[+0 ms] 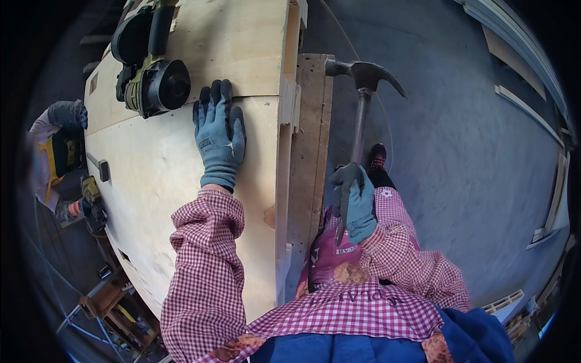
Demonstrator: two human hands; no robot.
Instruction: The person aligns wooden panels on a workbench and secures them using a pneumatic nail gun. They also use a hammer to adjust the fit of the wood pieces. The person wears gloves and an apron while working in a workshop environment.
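Observation:
My left hand [221,142], in a blue-grey work glove with dark fingertips, lies flat with fingers stretched out on a pale plywood panel [193,163]. Its fingertips reach the seam between two sheets. Just beyond it to the left, a green and black coil nail gun [158,88] rests on the plywood. In my right hand [356,202], gloved alike, is a claw hammer [361,124], gripped low on its handle. The hammer stands off to the right of the panel with its head pointing away from me and its claw curving right.
At the far left another person's gloved hands [68,114] are beside a second nail gun [94,199]. A small dark hammer [100,167] lies near the panel's left edge. A timber beam [310,139] runs along the right edge. Wood strips [532,112] lie on the grey floor [466,157].

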